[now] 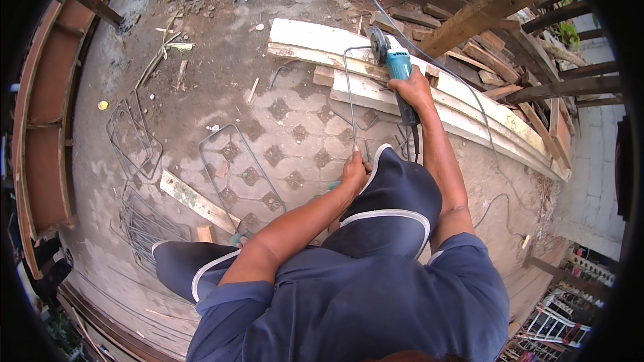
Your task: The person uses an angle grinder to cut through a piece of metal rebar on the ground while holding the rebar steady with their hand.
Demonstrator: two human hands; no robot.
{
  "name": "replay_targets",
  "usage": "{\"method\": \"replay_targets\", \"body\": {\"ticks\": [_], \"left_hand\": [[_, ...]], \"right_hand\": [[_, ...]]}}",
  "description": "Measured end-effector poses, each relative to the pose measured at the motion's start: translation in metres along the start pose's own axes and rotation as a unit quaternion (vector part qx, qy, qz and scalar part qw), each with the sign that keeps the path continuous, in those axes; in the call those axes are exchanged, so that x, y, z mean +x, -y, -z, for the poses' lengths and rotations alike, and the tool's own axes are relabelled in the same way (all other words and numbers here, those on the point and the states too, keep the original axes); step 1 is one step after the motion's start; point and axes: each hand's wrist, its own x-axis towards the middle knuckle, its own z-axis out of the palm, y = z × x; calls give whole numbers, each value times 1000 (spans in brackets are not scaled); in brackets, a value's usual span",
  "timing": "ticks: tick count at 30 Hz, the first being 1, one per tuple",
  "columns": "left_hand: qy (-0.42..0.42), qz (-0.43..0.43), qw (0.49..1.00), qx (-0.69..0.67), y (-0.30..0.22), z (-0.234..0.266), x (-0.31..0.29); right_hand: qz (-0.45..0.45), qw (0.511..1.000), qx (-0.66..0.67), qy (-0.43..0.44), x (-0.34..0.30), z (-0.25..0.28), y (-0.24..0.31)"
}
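My right hand (pixel 412 88) is wrapped round the body of a teal and black angle grinder (pixel 400 67). The grinder's disc (pixel 379 45) stands at the upper end of a bent steel rod (pixel 347 90), close to where the rod hooks over; whether they touch I cannot tell. My left hand (pixel 355 169) is closed on the rod's lower end, in front of my raised knee. Beneath the grinder lie long pale wooden boards (pixel 315 37), running from the upper middle down to the right.
Bent rod frames (pixel 231 154) lie on the patterned paving, with a pile of more (pixel 144 224) at the left. A loose plank (pixel 194 198) rests near my left knee. Scrap timber (pixel 483 60) is heaped at the upper right. A cable (pixel 469 87) trails across the boards.
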Motion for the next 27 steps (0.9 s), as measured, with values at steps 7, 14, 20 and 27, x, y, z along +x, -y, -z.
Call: {"method": "replay_targets", "body": {"ticks": [7,14,20,27], "left_hand": [[6,-6,998,67,-2,-2,-8],[-8,-21,992,127,-8,-6,-12],[-18,-17,995,101,-9,-9,-16],[0,-9,997,83,-7,-7,-12]], "right_hand": [[2,1000,-6,0,2,-4,-1],[0,1000,-22,3,2,-2,4],[3,999,-50,5,6,-4,-2],[-6,999,-51,10,5,-3,3]]}}
